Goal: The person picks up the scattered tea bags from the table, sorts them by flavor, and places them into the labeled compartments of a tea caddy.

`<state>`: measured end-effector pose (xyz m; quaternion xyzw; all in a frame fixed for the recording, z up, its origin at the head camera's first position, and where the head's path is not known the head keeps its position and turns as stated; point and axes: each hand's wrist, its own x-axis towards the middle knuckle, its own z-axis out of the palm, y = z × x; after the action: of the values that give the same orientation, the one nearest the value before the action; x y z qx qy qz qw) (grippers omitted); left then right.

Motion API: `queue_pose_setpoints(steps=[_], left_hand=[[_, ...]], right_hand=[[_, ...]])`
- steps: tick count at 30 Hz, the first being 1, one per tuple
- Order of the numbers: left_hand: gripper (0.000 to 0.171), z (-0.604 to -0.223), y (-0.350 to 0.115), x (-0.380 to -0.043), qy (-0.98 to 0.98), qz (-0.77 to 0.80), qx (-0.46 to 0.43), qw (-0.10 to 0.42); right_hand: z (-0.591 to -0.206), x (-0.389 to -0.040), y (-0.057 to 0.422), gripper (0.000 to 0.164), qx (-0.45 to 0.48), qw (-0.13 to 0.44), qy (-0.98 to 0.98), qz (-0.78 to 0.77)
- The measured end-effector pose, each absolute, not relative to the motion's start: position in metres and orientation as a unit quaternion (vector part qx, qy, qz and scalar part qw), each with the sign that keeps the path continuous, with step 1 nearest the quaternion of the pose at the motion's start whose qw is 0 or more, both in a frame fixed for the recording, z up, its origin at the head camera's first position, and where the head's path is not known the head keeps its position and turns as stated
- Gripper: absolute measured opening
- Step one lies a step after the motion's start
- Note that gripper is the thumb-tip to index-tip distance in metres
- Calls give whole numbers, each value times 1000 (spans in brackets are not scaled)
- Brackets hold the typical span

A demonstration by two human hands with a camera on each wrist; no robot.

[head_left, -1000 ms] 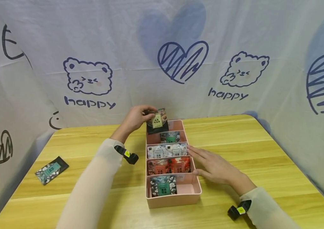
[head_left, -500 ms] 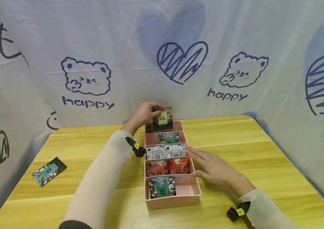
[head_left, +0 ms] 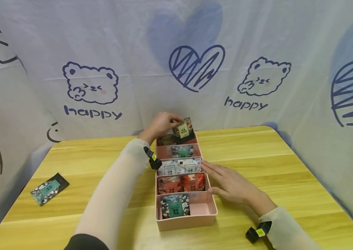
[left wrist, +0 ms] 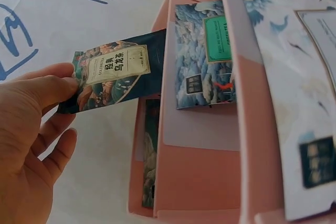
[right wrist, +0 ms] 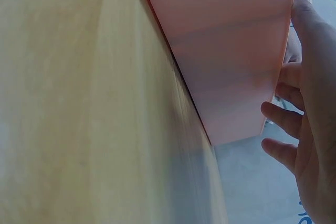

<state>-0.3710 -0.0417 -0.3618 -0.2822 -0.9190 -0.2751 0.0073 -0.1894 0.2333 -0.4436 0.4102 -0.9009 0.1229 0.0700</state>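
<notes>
At the far end of a pink divided box (head_left: 187, 221), my left hand (head_left: 161, 124) pinches a dark tea sachet (head_left: 183, 130) with a cream label by its edge. In the left wrist view, the lower end of this sachet (left wrist: 121, 66) reaches into the end compartment, where another dark sachet (left wrist: 150, 156) stands. The adjoining compartment holds a blue sachet with a green label (left wrist: 207, 51). With fingers extended, my right hand (head_left: 234, 182) rests against the box's right rim. From the right wrist view, its fingers (right wrist: 283, 119) lie along the box's upper edge.
White sachets (head_left: 179, 167), red sachets (head_left: 181, 183) and one flowered green-label sachet (head_left: 175, 206) stand in the nearer compartments. Another flowered sachet (head_left: 50, 188) lies on the wooden table (head_left: 276, 163) at left. A printed white cloth (head_left: 145, 86) hangs behind the table.
My left hand has moved right with the dark sachet, from the box's far left corner to over the right part of the end compartment. My right hand stays at the rim.
</notes>
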Motion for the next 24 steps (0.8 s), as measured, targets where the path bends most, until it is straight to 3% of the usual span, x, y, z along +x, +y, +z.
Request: queue_pose_setpoints(steps=[11,24], left_hand=[[25,-376,-37,-378,-919,-240,-311,-24],[21,-389,-28,-378,-916,-220,-335,-11]], right_hand=[[-446,-191,234,73,422,83,-895,119],[-445,-189,233,76,410,73,-901,121]])
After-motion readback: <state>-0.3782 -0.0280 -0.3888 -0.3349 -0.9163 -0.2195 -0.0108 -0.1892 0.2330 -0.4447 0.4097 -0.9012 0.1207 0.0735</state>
